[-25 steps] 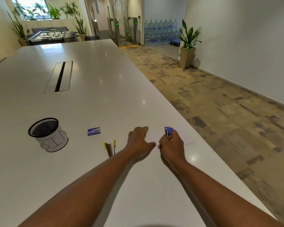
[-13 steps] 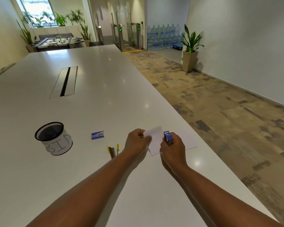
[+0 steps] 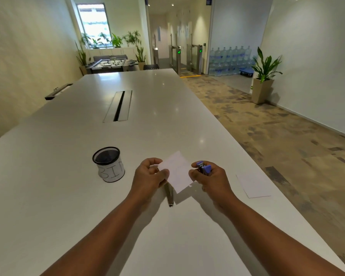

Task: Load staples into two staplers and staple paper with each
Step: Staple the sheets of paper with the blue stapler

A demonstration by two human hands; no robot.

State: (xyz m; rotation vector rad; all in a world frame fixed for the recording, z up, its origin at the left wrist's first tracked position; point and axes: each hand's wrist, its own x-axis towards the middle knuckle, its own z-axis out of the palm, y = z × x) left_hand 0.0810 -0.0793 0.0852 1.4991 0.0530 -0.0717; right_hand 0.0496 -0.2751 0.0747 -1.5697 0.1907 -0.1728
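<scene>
My left hand (image 3: 149, 174) pinches the left edge of a small white paper slip (image 3: 176, 172), lifted above the table. My right hand (image 3: 209, 179) is closed around a small blue stapler (image 3: 203, 168), whose front end sits at the slip's right edge. Beneath the slip, a second stapler (image 3: 170, 196) lies on the table, dark and narrow, mostly hidden by the paper and my left hand. The staple box is out of sight behind my left hand.
A black mesh cup labelled BIN (image 3: 109, 165) stands left of my hands. Another white sheet (image 3: 253, 185) lies near the table's right edge (image 3: 287, 198). A cable slot (image 3: 119, 106) runs along the table's middle, farther back.
My left hand picked the slip off the table and lifted it. Both hands rose and drew nearer. The view tilted up and shifted, so the yellow stapler and staple box are now covered.
</scene>
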